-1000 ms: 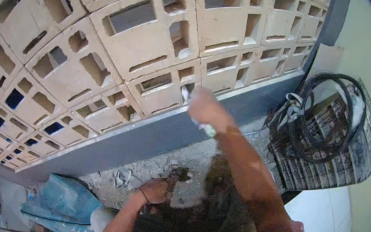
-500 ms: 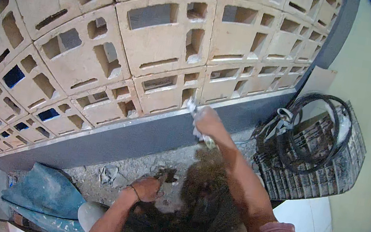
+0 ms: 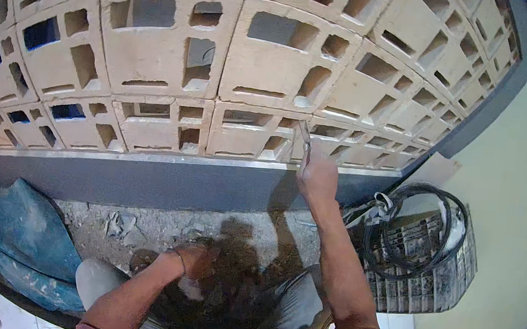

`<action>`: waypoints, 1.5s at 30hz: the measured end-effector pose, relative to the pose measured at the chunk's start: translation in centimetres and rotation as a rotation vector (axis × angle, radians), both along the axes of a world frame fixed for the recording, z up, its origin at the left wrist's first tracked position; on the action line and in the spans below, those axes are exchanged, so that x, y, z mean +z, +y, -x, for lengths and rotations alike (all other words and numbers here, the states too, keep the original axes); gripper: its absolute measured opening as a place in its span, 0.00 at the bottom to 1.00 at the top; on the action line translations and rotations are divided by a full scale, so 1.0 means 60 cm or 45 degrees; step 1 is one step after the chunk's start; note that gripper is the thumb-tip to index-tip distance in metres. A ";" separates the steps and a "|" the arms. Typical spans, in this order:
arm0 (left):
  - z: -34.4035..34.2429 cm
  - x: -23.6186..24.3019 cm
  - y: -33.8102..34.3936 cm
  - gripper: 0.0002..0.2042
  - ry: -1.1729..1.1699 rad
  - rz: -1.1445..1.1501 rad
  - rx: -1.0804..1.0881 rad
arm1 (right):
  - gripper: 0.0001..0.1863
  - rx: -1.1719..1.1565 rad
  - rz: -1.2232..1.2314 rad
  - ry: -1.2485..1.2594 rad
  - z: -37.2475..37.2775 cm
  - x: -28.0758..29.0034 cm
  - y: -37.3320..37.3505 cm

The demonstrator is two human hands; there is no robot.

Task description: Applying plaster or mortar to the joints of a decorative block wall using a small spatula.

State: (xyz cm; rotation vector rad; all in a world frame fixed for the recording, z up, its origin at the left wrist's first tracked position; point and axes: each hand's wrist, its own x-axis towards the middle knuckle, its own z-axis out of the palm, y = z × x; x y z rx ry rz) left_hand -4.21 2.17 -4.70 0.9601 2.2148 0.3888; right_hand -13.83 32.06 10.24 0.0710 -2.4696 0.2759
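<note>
Right hand (image 3: 318, 178) gripping thin tool (image 3: 306, 141), tip just ahead of it at block wall (image 3: 274, 71), contact unclear; left hand (image 3: 196, 261) lower left, shadowed, can't tell its grip. Grey base (image 3: 205, 186) below right hand, then rubble (image 3: 124, 229). Coil (image 3: 369, 243) on ribbed panel (image 3: 446, 288) crowds right forearm's right; blue sheet (image 3: 19, 223) beyond left hand.

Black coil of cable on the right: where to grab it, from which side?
Likely the left side of the black coil, coming from the left and hooking into its open middle. Several strands seem to bunch there, and that side faces the right hand. It lies over a ribbed dark panel, so room behind is unclear.
</note>
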 end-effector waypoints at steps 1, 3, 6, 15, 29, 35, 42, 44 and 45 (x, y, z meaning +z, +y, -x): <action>-0.003 -0.027 -0.012 0.25 -0.006 -0.005 0.025 | 0.08 0.025 -0.005 -0.006 0.004 0.006 -0.012; 0.005 -0.112 -0.028 0.25 0.283 -0.112 -0.249 | 0.11 -0.081 -0.061 -0.167 0.006 0.015 -0.028; 0.003 -0.175 -0.024 0.26 0.398 -0.184 -0.225 | 0.12 -0.078 0.086 -0.125 0.015 -0.008 -0.023; 0.005 -0.185 -0.034 0.22 0.315 -0.350 -0.051 | 0.11 -0.085 0.178 -0.191 0.026 -0.026 -0.061; 0.016 -0.012 0.006 0.27 0.155 -0.008 -0.198 | 0.10 0.009 0.500 -0.431 0.005 0.060 -0.107; 0.012 0.012 0.004 0.25 0.130 0.075 -0.169 | 0.10 0.148 0.100 -0.598 0.034 0.115 -0.087; 0.004 0.017 -0.020 0.25 0.070 0.003 -0.138 | 0.10 0.196 0.573 -0.579 0.048 0.066 -0.019; 0.001 0.023 -0.036 0.25 0.111 0.027 -0.113 | 0.11 0.114 0.524 -0.621 0.035 0.061 -0.032; 0.001 0.012 -0.051 0.25 0.116 0.013 -0.107 | 0.12 0.053 0.442 -0.489 0.023 0.051 -0.046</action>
